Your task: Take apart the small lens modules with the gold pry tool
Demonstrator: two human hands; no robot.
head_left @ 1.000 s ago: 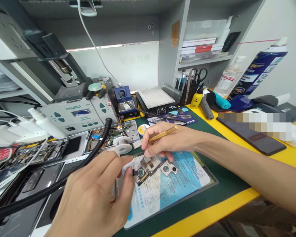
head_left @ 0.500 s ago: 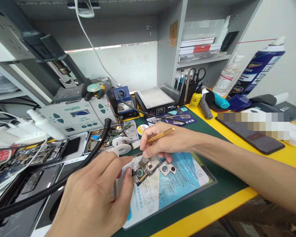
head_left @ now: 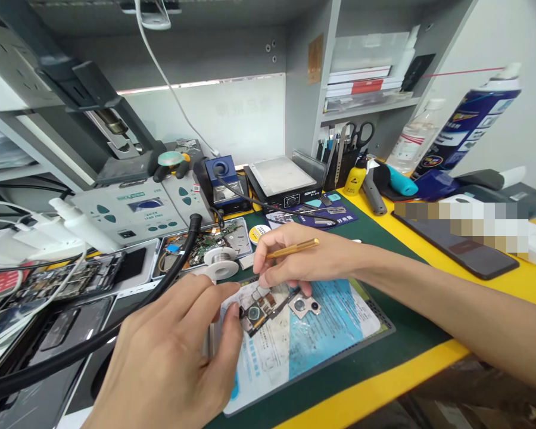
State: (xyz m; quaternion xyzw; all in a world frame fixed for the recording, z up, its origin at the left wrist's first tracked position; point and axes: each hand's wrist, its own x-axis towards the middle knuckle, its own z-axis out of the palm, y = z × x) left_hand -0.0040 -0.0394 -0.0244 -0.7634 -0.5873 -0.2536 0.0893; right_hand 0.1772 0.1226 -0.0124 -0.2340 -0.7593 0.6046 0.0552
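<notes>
Steadying small circuit board (head_left: 261,307) w/ left hand (head_left: 170,363) pinch, right hand (head_left: 295,262) gripping gold tweezers (head_left: 293,248) over it; next move likely needs fine tip placement.

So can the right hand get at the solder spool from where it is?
Probably yes: the solder spool stands uncovered just beyond the right hand, nothing between them, though the fingers are pinching a brass tool.

The left hand (head_left: 170,357) pinches a small circuit board (head_left: 261,307) at its left edge, over a blue and white mat (head_left: 321,333). The right hand (head_left: 304,259) holds a thin brass tool (head_left: 292,248) with its tip down on the board. A solder spool (head_left: 221,262) lies just behind on the green surface (head_left: 406,339).
</notes>
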